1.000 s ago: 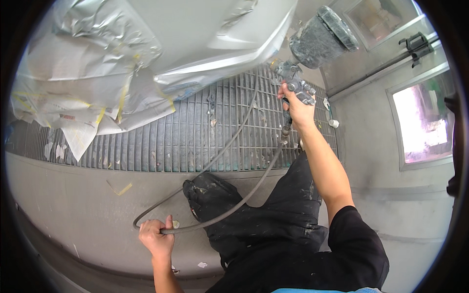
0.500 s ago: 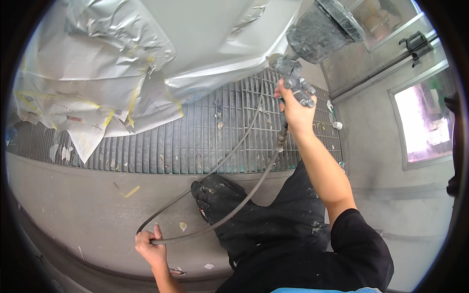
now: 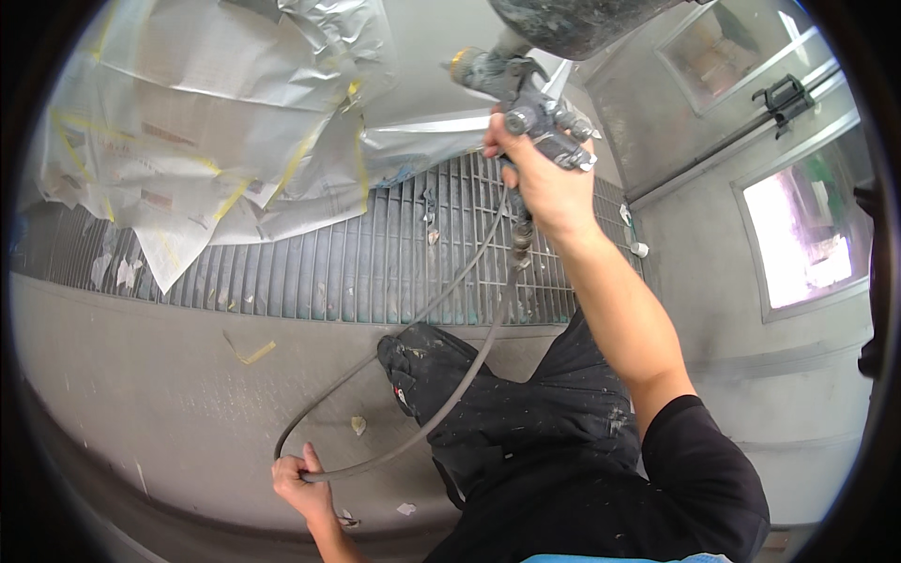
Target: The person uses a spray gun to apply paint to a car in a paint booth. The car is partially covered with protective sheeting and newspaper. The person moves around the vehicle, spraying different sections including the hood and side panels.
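The person's right grip (image 3: 556, 188) is wrapped around the handle (image 3: 522, 205) of a spray gun (image 3: 527, 108), held above the floor grating (image 3: 328, 258) with its nozzle (image 3: 462, 66) toward taped sheeting (image 3: 225, 103). The left grip (image 3: 302, 483) is curled around the hose (image 3: 446, 413), which runs from there across the black trousers (image 3: 544, 422) up to the gun.

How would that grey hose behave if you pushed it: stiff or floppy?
The hose is probably bendy yet springy, since it sweeps in a smooth curve from the left hand up to the spray gun. Being slim, it may be light for its length.
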A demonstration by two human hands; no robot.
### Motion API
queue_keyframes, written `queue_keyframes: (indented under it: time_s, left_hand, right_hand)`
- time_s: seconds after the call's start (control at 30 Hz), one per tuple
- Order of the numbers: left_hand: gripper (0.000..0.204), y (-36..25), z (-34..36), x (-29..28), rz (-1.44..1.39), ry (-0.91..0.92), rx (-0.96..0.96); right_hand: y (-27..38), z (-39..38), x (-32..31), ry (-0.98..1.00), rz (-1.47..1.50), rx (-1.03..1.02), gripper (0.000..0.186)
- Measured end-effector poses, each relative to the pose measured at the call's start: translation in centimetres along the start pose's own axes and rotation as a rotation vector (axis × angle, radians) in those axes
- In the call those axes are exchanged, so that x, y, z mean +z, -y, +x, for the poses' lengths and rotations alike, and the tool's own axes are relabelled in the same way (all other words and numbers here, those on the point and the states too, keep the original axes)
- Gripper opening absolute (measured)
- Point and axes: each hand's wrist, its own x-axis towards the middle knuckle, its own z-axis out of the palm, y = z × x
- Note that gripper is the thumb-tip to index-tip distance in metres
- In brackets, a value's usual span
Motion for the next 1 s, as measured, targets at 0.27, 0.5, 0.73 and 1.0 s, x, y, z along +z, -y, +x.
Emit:
queue_keyframes:
  time_s: [0.27, 0.5, 0.73, 1.0]
  left_hand:
    - [0.04, -4.1, 2.3, 4.0, -0.118, 0.064, 0.241]
    - [0.04, -2.3, 1.9, 3.7, -0.138, 0.026, 0.226]
    - [0.039, -0.5, -0.4, 2.3, -0.14, -0.025, 0.09]
    - [0.039, -5.5, 0.8, 2.7, -0.205, -0.051, 0.203]
  right_hand:
    - [1.7, 1.2, -9.6, -0.321, -0.14, -0.006, 0.017]
    - [4.7, 1.6, -6.1, -0.32, -0.179, -0.006, 0.015]
    - [10.5, 1.5, 2.4, 0.033, -0.136, -0.102, 0.018]
    - [14.0, 6.0, -0.4, 0.026, -0.142, -0.153, 0.019]
